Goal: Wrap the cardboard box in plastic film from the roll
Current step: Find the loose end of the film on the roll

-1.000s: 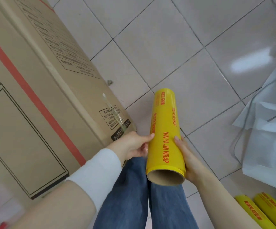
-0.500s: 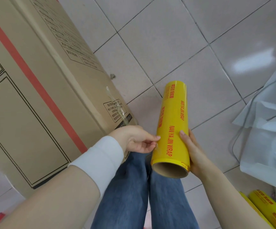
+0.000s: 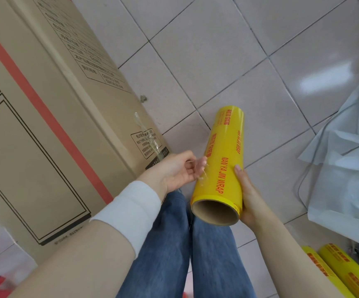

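We cradle the roll [image 3: 221, 166] in our right hand [image 3: 247, 196], axis pointing away; left fingers [image 3: 198, 168] pinch at its left flank (film edge unclear); the cardboard box [image 3: 51, 117] lies left.

Packing or storage area, not a furnished living space: pale glossy floor tiles [image 3: 206, 50], a large printed shipping carton [image 3: 45, 125], spare yellow film rolls [image 3: 335, 274] on the floor, and loose white packaging sheets [image 3: 346, 168] with a cable

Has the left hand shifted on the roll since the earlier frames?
Yes. The left hand has pulled off the roll toward the cardboard box corner, fingers drawing at the film edge.
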### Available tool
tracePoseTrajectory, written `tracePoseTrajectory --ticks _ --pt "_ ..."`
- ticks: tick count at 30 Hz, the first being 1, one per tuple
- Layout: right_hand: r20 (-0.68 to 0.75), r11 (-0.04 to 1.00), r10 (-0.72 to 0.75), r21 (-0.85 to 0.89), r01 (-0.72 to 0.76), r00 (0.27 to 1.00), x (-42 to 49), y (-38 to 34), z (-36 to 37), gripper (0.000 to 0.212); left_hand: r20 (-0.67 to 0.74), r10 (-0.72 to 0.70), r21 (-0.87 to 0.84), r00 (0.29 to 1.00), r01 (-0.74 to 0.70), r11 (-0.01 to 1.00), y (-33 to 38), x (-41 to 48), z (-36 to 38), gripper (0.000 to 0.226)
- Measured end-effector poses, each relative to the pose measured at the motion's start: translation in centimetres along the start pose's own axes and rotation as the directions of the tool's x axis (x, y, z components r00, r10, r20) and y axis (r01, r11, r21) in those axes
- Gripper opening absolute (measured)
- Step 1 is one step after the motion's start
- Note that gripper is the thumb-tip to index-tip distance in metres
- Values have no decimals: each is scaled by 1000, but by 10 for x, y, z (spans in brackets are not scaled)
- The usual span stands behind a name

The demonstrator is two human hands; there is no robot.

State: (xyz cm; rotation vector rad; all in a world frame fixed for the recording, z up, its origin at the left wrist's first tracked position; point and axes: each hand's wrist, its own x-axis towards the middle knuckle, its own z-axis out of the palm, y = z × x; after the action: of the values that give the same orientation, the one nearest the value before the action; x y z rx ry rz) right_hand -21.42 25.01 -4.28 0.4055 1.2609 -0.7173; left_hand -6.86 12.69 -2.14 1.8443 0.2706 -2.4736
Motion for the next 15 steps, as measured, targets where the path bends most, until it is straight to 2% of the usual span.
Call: tracePoseTrajectory --ticks 2,5,7,9,10,12,15 --pt "9 998 -33 -58 34 999 -2 -1 2 128 -70 -57 132 996 66 989 3 4 2 17" --pt "44 994 -43 -100 47 998 -5 0 2 102 -187 -69 454 980 148 878 9 10 8 28" --pt "53 993 -32 -112 38 998 -5 2 1 109 -218 -16 580 976 142 802 12 14 10 27" --pt "54 994 -12 -112 18 998 -3 5 2 117 -208 101 654 973 61 754 14 18 9 22" --pt "56 994 -4 -105 10 998 -1 7 2 108 -191 161 657 968 4 754 15 20 7 22" --pt "36 997 28 -67 -26 999 1 10 1 85 -163 211 539 964 -92 837 16 22 5 21" --pt "12 994 105 -26 -104 994 4 15 1 82 -134 255 380 958 -188 906 11 25 6 19"
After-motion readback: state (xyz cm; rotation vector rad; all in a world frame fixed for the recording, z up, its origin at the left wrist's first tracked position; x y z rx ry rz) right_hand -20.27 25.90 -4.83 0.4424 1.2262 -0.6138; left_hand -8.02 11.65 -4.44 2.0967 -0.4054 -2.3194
